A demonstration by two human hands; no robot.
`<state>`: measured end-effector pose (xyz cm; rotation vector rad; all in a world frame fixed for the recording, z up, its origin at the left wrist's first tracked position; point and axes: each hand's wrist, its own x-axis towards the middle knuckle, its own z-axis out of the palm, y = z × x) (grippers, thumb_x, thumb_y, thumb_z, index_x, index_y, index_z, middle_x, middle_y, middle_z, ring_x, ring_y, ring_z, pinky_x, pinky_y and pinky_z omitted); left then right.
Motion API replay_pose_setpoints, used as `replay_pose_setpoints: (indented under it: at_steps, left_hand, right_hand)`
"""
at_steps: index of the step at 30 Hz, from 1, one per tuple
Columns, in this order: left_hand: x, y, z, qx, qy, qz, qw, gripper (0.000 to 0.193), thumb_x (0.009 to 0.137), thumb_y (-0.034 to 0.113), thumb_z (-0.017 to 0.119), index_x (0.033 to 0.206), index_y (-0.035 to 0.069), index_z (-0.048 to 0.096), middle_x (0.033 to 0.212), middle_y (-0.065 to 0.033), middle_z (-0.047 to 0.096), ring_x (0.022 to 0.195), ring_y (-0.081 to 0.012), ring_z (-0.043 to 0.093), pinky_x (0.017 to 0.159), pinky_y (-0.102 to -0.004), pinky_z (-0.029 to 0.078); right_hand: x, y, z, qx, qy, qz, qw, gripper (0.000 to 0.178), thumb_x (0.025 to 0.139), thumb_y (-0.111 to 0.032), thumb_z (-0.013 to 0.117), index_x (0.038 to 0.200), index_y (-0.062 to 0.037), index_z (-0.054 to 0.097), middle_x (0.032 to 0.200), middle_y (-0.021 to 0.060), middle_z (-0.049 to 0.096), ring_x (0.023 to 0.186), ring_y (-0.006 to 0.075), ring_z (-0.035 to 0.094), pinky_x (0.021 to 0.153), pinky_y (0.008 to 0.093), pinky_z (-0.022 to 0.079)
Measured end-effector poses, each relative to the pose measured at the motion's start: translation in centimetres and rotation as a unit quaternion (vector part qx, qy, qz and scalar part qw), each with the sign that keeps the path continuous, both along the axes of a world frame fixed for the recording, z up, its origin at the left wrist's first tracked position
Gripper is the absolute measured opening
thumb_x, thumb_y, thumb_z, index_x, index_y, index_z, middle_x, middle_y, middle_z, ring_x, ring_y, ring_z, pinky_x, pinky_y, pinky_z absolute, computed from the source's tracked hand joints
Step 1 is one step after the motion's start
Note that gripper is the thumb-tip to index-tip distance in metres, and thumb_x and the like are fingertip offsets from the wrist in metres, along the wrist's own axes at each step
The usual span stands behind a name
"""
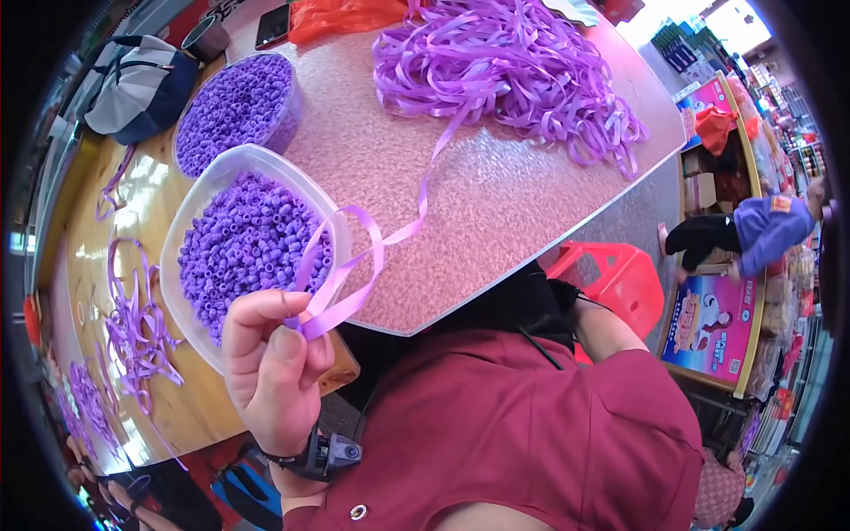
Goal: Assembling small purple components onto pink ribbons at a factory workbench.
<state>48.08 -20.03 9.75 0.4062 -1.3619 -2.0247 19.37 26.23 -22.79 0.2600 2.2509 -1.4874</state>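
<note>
My left hand (279, 358) is closed in a pinch on a shiny light-purple ribbon (376, 257), just over the near rim of a clear plastic tub (332, 190). A loop of the ribbon rises from my fingertips, and its tail runs up the table to a large tangled heap of the same ribbon (505, 71). A darker purple spot shows at the fingertips; I cannot tell whether it is a bead. Purple beads (252, 239) fill much of the tub. Only my right forearm (606, 327) shows, reaching down beside dark cloth; the hand itself is hidden.
A second tub of purple beads (235, 111) stands behind the first. Loose ribbons (137, 327) lie on the wooden table at left. A bag (146, 88), a cup (205, 40), a phone (273, 26) and orange plastic (345, 18) sit farther back. A red stool (624, 283) and a walking person (766, 230) are at right.
</note>
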Motion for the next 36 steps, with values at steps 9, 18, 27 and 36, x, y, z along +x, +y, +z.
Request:
replay_pose_setpoints:
  at_steps: [9, 18, 27, 36]
  left_hand:
    - [1.5, 0.8, 0.0, 0.049, -0.047, -0.029, 0.997, 0.021, 0.089, 0.007, 0.046, 0.107, -0.001, 0.049, 0.07, -0.0008, 0.05, 0.055, -0.0033, 0.04, 0.048, -0.0173, 0.03]
    - [2.2, 1.3, 0.3, 0.025, -0.073, -0.032, 0.997, 0.02, 0.09, 0.007, 0.046, 0.108, 0.0, 0.05, 0.081, 0.001, 0.05, 0.065, -0.002, 0.043, 0.055, -0.0154, 0.033]
    - [1.7, 1.3, 0.0, 0.013, -0.055, -0.044, 0.997, 0.021, 0.09, 0.011, 0.048, 0.109, 0.001, 0.051, 0.082, 0.0027, 0.049, 0.065, -0.0008, 0.044, 0.056, -0.0145, 0.033]
    - [-1.5, 1.9, 0.0, -0.014, -0.031, -0.087, 0.996, 0.022, 0.09, 0.013, 0.049, 0.109, 0.001, 0.051, 0.087, 0.0011, 0.054, 0.069, -0.0008, 0.047, 0.056, -0.0135, 0.034]
  right_hand:
    - [-0.4, -4.3, -1.2, 0.015, 0.021, 0.127, 0.992, 0.024, 0.084, -0.028, 0.051, 0.092, -0.0073, 0.061, 0.077, 0.0091, 0.059, 0.067, 0.0178, 0.057, 0.056, 0.0326, 0.045]
    - [0.5, -8.6, -3.6, 0.023, 0.021, 0.263, 0.964, 0.024, 0.084, -0.028, 0.051, 0.093, -0.0076, 0.061, 0.079, 0.0092, 0.06, 0.067, 0.0175, 0.057, 0.056, 0.0325, 0.045]
    - [0.6, -9.1, -4.4, 0.037, 0.038, 0.367, 0.929, 0.024, 0.085, -0.027, 0.051, 0.094, -0.0079, 0.062, 0.081, 0.0094, 0.06, 0.068, 0.0172, 0.058, 0.056, 0.0324, 0.046]
    - [2.7, -20.3, 25.2, 0.0, -0.212, 0.51, 0.834, 0.035, 0.087, -0.028, 0.049, 0.075, 0.0019, 0.063, 0.063, 0.0077, 0.059, 0.054, 0.0128, 0.056, 0.053, 0.0234, 0.043]
